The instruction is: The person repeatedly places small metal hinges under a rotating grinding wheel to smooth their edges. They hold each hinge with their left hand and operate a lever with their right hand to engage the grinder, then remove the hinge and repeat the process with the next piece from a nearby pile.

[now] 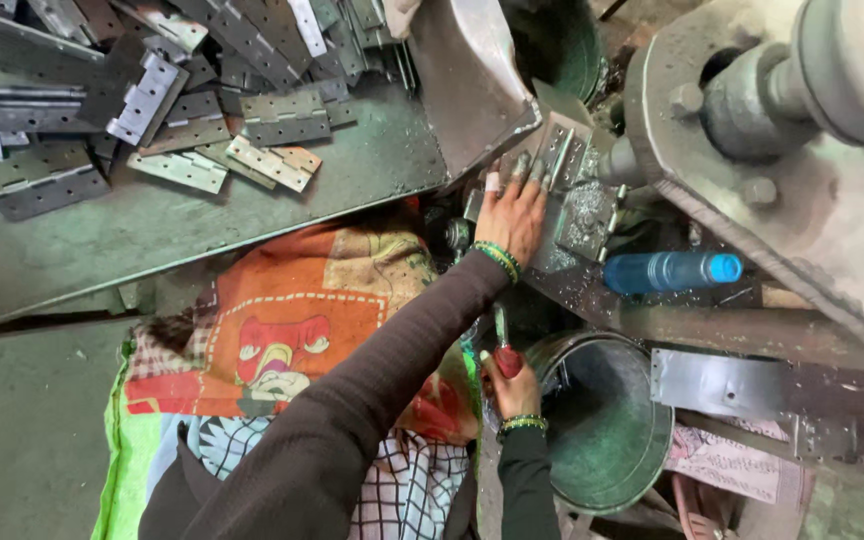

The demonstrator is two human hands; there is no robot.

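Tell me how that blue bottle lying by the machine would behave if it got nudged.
The blue bottle lies on its side on a gritty ledge, so it would probably roll, perhaps toward the metal bucket below. It looks like thin plastic, likely light and slightly squashy. How full it is cannot be told.

One view is given, taken from a head-worn camera and aimed steeply down over the lap. The left hand (512,215) and right hand (514,385) are seen close below, with the metal tray (182,225) (upper left) and machine (812,150) framed nearby.
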